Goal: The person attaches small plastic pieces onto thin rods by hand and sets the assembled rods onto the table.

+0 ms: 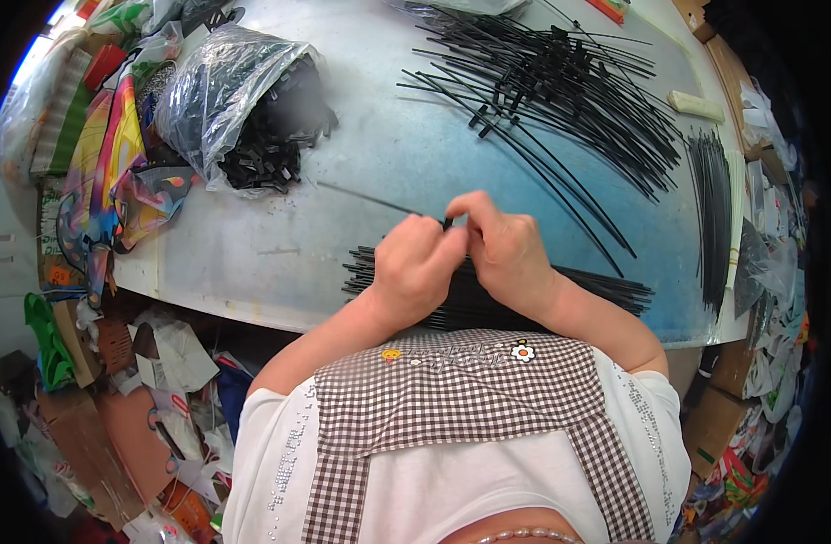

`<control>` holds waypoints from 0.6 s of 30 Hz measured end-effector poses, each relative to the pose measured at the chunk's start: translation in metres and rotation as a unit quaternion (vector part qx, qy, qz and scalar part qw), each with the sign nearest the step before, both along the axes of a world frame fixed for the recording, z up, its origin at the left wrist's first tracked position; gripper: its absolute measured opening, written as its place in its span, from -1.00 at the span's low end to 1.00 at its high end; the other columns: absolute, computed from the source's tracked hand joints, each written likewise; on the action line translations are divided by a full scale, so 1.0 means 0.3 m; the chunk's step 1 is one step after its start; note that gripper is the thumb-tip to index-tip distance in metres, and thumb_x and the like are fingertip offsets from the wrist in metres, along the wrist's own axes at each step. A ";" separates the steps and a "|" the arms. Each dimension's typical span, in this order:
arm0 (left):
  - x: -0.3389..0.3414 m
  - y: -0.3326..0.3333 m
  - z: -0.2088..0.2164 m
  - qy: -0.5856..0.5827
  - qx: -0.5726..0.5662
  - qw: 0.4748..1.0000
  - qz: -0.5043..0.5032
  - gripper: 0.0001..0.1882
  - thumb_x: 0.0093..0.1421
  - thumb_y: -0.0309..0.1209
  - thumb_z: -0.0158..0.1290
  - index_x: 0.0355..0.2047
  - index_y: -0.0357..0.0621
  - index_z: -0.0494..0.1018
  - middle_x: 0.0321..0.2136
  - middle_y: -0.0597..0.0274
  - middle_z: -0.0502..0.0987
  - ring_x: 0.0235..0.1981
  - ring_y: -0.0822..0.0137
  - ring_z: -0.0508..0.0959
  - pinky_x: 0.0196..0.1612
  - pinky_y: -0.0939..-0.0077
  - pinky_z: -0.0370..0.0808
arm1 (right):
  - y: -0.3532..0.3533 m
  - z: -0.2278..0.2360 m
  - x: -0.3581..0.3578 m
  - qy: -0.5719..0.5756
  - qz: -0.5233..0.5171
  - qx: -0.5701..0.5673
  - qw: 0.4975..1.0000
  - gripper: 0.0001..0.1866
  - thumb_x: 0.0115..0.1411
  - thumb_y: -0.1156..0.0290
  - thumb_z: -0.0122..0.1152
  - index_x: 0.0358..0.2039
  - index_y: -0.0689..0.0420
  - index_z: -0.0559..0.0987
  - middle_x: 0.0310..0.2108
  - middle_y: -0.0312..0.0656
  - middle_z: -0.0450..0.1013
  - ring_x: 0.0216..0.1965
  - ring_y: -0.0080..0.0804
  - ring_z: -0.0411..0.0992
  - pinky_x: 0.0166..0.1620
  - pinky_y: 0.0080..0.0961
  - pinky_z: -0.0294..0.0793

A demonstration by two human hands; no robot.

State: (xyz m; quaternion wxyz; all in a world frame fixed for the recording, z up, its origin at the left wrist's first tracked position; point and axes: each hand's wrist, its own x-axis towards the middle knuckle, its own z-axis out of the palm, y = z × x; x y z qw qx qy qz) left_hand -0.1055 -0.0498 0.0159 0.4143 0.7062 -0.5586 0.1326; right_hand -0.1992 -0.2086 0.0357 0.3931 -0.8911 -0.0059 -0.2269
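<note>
Black plastic at the centre of my head view: one small black piece [447, 223] between the two hands; I have the fingers of the left hand [411, 267] closed on a thin dark rod [370, 199] that points up-left; fingers of the right hand [513, 249] look pinched on the piece; whether it is seated on the rod, I cannot tell.

Just below, partly under the hands, a near bundle [606, 288] of black rods on the bench [198, 263]; up-left, loose pieces [270, 154] spill from a clear bag [202, 91]; up-right, a crossed pile [569, 82] of rods with black pieces among them; far right, a neat sheaf [710, 218].

Progress, my judgement: crossed pile done; rod in hand midway; near bundle and loose pieces left; sheaf's status unclear.
</note>
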 end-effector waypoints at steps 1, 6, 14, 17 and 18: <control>-0.001 -0.018 0.026 0.070 0.004 0.997 0.018 -0.66 0.05 -0.70 0.13 -0.13 -0.22 0.49 -0.37 0.08 0.48 -0.43 0.14 0.50 -0.37 0.31 0.47 | -0.027 0.001 0.019 0.035 -0.028 -0.020 0.999 -0.72 0.14 0.57 0.28 -0.11 0.15 0.54 -0.59 -0.17 0.46 -0.63 -0.15 0.43 -0.55 -0.34 0.38; 0.170 0.116 0.037 0.021 0.066 0.981 0.181 -0.66 0.07 -0.67 0.08 -0.10 -0.25 0.47 -0.16 -0.06 0.47 -0.21 -0.06 0.53 -0.18 0.13 0.50 | -0.200 0.039 0.070 -0.085 -0.150 -0.259 0.950 -0.76 0.07 0.50 0.36 -0.26 0.15 0.50 -0.38 -0.19 0.52 -0.34 -0.18 0.50 -0.23 -0.30 0.43; 0.416 0.361 -0.063 -0.050 0.179 0.921 0.343 -0.70 0.08 -0.63 0.16 -0.14 -0.17 0.46 -0.18 0.06 0.46 -0.16 0.00 0.51 -0.16 0.15 0.49 | -0.155 0.000 -0.178 0.227 0.043 -0.168 0.958 -0.80 0.06 0.50 0.37 -0.38 0.13 0.47 -0.39 -0.21 0.43 -0.28 -0.19 0.41 -0.17 -0.32 0.35; 0.432 0.355 -0.070 -0.050 0.215 0.917 0.333 -0.71 0.09 -0.60 0.19 -0.16 -0.15 0.46 -0.21 0.09 0.44 -0.17 0.00 0.52 -0.17 0.17 0.49 | -0.165 -0.010 -0.178 0.228 0.068 -0.132 0.962 -0.81 0.07 0.53 0.34 -0.38 0.13 0.47 -0.42 -0.21 0.40 -0.32 -0.18 0.39 -0.19 -0.29 0.35; 0.437 0.356 -0.071 -0.050 0.213 0.917 0.333 -0.71 0.09 -0.60 0.19 -0.16 -0.15 0.46 -0.21 0.09 0.44 -0.17 0.00 0.52 -0.17 0.17 0.49 | -0.164 -0.012 -0.176 0.227 0.067 -0.133 0.962 -0.81 0.07 0.53 0.34 -0.38 0.13 0.47 -0.42 -0.21 0.40 -0.32 -0.18 0.39 -0.19 -0.29 0.35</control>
